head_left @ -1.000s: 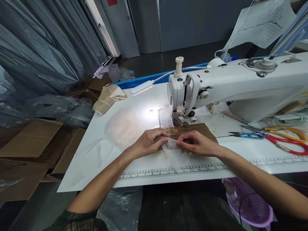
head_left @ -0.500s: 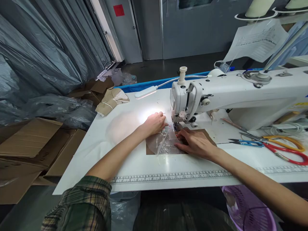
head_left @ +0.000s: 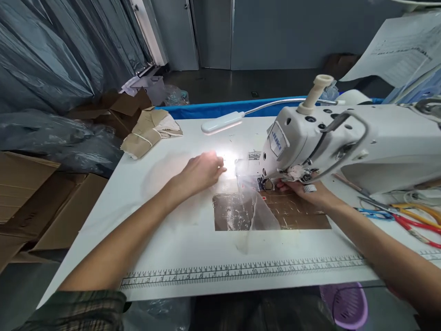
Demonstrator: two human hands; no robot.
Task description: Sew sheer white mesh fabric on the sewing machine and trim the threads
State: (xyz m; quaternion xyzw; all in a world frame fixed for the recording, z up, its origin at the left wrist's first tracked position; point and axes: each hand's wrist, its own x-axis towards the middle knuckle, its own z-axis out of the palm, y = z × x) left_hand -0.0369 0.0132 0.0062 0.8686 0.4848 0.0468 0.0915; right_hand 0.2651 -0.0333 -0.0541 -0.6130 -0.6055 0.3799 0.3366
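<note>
My left hand (head_left: 203, 170) is under the lamp's glare, left of the needle area, with its fingers curled together; whatever they may hold cannot be made out. Beside the presser foot (head_left: 264, 185) of the white sewing machine (head_left: 292, 133) is my right hand (head_left: 312, 193), its fingertips drawn together and partly hidden behind the machine head. A piece of sheer, see-through fabric (head_left: 263, 214) reaches from near the foot down over a shiny brown sheet (head_left: 299, 211) on the table. Small red spots show near the fabric's upper part.
A slim lamp (head_left: 222, 123) on a bendable neck hangs above the white table (head_left: 172, 248). Folded beige cloth bundle (head_left: 148, 133) lies at the back left. Scissors with red handles (head_left: 413, 230) and blue snips (head_left: 375, 214) lie right. A printed ruler (head_left: 220, 274) runs along the front edge.
My left hand has moved off the sheer fabric to the left. My right hand has gone from the fabric's front to beside the presser foot. The view has shifted closer to the machine.
</note>
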